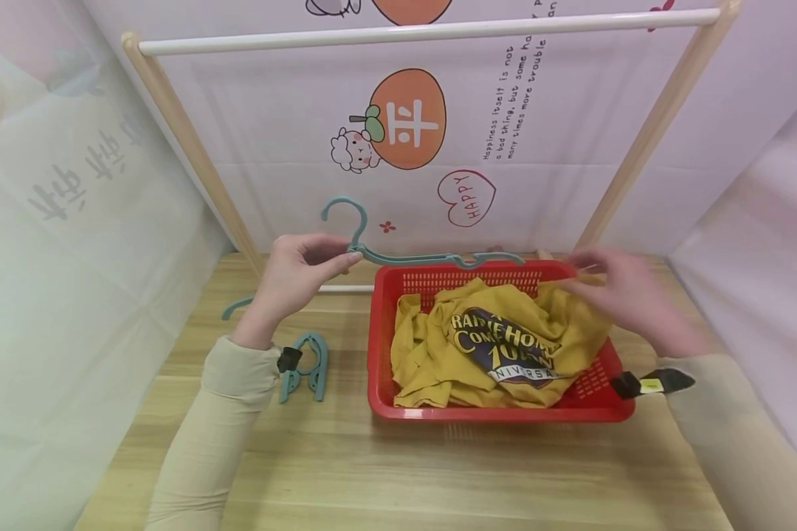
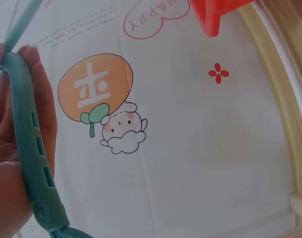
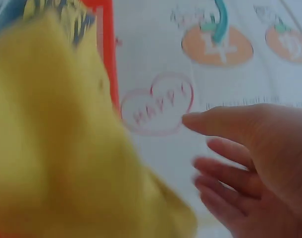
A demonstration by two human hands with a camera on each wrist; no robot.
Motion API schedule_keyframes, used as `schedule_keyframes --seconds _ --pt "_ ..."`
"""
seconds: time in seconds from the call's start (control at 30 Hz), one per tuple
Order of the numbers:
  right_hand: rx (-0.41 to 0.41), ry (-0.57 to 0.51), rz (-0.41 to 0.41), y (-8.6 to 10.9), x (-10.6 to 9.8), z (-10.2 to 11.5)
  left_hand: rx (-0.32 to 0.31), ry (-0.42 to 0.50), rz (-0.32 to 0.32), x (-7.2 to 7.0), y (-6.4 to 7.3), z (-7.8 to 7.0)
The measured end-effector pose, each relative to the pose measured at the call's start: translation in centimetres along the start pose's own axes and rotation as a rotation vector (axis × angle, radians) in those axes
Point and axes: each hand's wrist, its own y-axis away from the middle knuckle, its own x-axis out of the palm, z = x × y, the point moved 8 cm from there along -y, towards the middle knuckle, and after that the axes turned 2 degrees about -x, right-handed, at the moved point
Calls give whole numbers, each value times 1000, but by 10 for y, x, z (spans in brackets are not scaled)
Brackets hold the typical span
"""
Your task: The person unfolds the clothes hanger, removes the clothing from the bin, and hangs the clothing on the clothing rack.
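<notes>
My left hand [image 1: 302,269] pinches a teal folding clothes hanger [image 1: 405,259] close to the base of its hook, with thumb and fingers. The hanger's hook curves upward, and its long arm reaches right, above the back rim of a red basket [image 1: 505,413]. Inside the basket lies a rumpled yellow T-shirt [image 1: 432,361] with a dark printed logo. My right hand [image 1: 614,295], blurred, is over the basket's right end beside the shirt. In the right wrist view its fingers [image 3: 225,121] are apart from the yellow cloth and hold nothing.
A folded teal hanger [image 1: 322,361] lies on the wooden table [image 1: 385,479] left of the basket. Part of another teal hanger [image 1: 237,306] shows behind my left wrist. A rack with a white rail [image 1: 432,31] and wooden posts [image 1: 192,147] stands before the printed backdrop.
</notes>
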Motion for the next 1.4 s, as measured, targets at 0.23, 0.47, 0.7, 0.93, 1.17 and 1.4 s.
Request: schedule_keyframes --seconds 0.23,0.47,0.7,0.93,1.17,1.4 --pt "-59 -9 310 -10 51 -8 -3 16 19 4 1 1" --pt "-116 148 338 -12 70 0 -2 11 22 4 0 1" --pt "-159 69 293 -21 79 8 -6 4 21 3 -1 4" --pt "-337 -151 235 -6 71 75 -6 8 -49 -9 0 0" --pt "-449 -137 331 13 90 107 -8 7 -70 -12 -1 0" --pt "-186 203 354 5 87 54 -31 -12 -49 -7 -1 3"
